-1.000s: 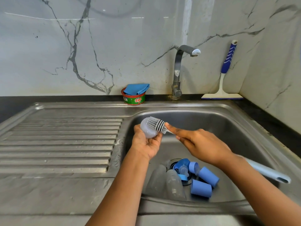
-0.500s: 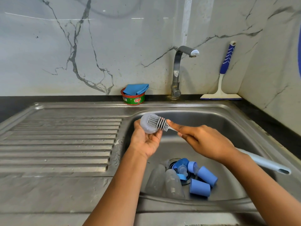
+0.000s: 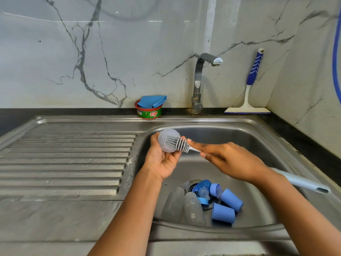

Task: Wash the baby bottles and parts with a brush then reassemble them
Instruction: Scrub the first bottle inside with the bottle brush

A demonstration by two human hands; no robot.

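Observation:
Over the sink basin (image 3: 245,137), my left hand (image 3: 162,159) holds a clear round bottle part (image 3: 164,137) by its edge. My right hand (image 3: 230,161) grips the pale handle of a bottle brush (image 3: 176,143), index finger stretched along it, and the grey bristle head lies against the clear part. The handle's end (image 3: 304,184) sticks out behind my right wrist. On the basin floor lie two clear bottles (image 3: 184,206), blue caps (image 3: 224,212), blue rings and a small clear teat (image 3: 203,191) around the drain.
A tap (image 3: 200,80) stands behind the basin, its spout above the basin's back. A green soap tub with a blue cloth (image 3: 150,108) sits on the back ledge. A blue-handled squeegee (image 3: 249,97) leans in the right corner. The ribbed drainboard (image 3: 70,161) lies left.
The brush head has slid a little further left across the clear part. Both hands stay over the basin in nearly the same place.

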